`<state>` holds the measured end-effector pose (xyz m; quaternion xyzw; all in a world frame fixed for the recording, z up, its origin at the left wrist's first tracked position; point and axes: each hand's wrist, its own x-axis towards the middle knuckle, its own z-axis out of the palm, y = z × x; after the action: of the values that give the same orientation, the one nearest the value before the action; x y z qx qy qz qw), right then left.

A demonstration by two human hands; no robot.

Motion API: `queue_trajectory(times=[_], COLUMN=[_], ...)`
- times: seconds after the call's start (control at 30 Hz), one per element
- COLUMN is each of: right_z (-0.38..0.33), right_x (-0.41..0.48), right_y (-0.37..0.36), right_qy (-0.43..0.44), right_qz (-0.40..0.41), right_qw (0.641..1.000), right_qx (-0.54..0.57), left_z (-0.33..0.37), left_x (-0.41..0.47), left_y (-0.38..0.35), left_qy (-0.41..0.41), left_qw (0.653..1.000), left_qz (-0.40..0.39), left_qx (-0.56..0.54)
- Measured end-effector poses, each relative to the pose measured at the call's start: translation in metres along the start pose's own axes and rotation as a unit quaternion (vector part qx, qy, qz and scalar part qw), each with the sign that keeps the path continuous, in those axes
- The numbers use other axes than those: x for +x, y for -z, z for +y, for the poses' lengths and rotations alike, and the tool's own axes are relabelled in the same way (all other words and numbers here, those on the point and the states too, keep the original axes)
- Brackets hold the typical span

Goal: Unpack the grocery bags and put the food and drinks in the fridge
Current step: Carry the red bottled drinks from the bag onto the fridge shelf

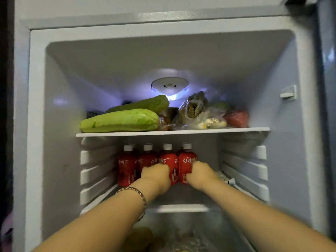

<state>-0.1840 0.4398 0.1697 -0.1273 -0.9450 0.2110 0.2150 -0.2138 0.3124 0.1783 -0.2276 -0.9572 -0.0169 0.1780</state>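
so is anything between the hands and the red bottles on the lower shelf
Nothing visible stands between them. The left hand and the right hand grip the two rightmost red bottles of the front row.

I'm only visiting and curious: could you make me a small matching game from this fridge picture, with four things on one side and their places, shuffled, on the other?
Things
1. pale green long squashes
2. red-labelled plastic bottles with white caps
3. clear plastic bag of food
4. brown woven bracelet

Places
A. lower shelf, upright in a row
B. round the person's left wrist
C. upper shelf, left side
D. upper shelf, middle

Pairs: 1-C, 2-A, 3-D, 4-B
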Motion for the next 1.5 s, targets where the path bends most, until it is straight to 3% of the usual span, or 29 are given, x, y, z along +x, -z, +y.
queue_trajectory(times=[0.13,0.27,0.53,0.73,0.87,1.17,1.5], right_z=[-0.004,0.008,0.058,0.105,0.126,0.129,0.078], right_x=[-0.067,-0.143,-0.340,-0.526,-0.666,-1.030,-1.338], right_y=[0.027,0.039,0.066,0.125,0.167,0.264,0.328], right_qy=[0.027,0.002,-0.195,-0.360,-0.478,-0.699,-0.842], right_qz=[0.037,0.021,-0.069,-0.060,-0.045,0.045,0.132], right_qw=[0.999,0.999,0.976,0.925,0.872,0.706,0.509], right_qx=[-0.003,-0.024,-0.064,-0.103,-0.093,-0.108,-0.119], left_z=[0.012,0.038,0.139,0.248,0.324,0.480,0.589], left_x=[-0.043,-0.092,-0.240,-0.389,-0.496,-0.811,-1.112], left_y=[0.014,0.013,-0.004,0.016,0.036,0.106,0.188], left_qy=[-0.027,-0.099,-0.311,-0.493,-0.586,-0.761,-0.868], left_qw=[0.997,0.989,0.927,0.848,0.782,0.615,0.432], left_qz=[0.033,-0.026,-0.157,-0.132,-0.145,-0.157,-0.194], left_qx=[-0.066,-0.107,-0.139,-0.139,-0.153,-0.136,-0.151])
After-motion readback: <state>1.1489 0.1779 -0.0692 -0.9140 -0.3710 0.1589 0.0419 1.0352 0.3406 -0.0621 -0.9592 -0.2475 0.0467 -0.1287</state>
